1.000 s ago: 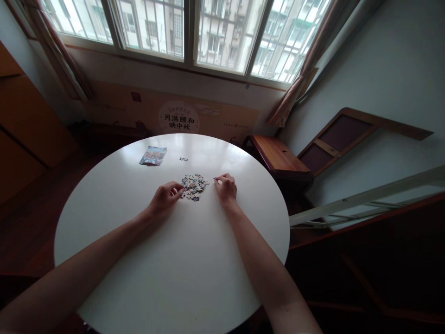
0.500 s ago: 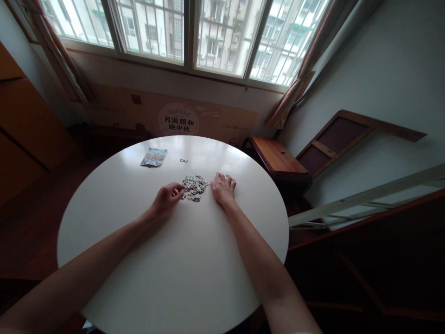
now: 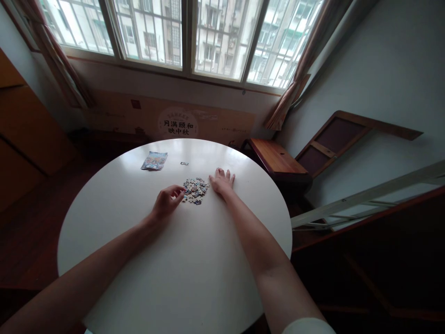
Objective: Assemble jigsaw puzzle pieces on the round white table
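A small heap of jigsaw pieces lies near the middle of a round white table. My left hand rests just left of the heap, fingers curled into a pinch at its edge; whether a piece is in them is too small to see. My right hand lies flat on the table just right of the heap, fingers stretched out and apart, with a tiny piece near its fingertips. A few joined pieces sit farther back. A printed picture card lies at the back left.
A wooden bench or side table stands close to the table's right rear. A wooden frame leans on the right wall, with a long pale rail below it. Barred windows and a cardboard panel are behind.
My right hand went from a loose pinch to lying flat with spread fingers, and slid slightly farther back. My left hand stayed at the heap's left edge. The view tilted a little.
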`<act>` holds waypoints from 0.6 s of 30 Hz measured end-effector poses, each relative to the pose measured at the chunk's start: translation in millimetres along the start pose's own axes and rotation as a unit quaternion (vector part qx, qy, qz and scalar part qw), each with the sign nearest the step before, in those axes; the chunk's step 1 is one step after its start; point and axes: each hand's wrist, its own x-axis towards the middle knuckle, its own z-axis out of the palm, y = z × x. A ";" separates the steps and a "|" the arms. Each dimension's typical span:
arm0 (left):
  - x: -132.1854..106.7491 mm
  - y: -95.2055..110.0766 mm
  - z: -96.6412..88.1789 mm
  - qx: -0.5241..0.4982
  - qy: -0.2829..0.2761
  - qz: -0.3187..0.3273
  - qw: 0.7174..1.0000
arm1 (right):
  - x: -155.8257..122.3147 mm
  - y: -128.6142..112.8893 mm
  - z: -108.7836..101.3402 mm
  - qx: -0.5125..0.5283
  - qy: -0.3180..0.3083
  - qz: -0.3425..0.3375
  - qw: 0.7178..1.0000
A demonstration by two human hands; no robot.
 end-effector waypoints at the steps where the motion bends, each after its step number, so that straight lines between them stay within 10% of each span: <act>1: -0.6 0.2 -0.1 -0.004 0.002 -0.006 1.000 | 5.3 -0.9 -0.2 -0.001 0.003 0.004 1.000; 18: -3.1 -1.0 1.6 -0.081 0.017 -0.052 0.995 | 36.3 -2.9 -4.5 0.015 0.032 0.020 0.999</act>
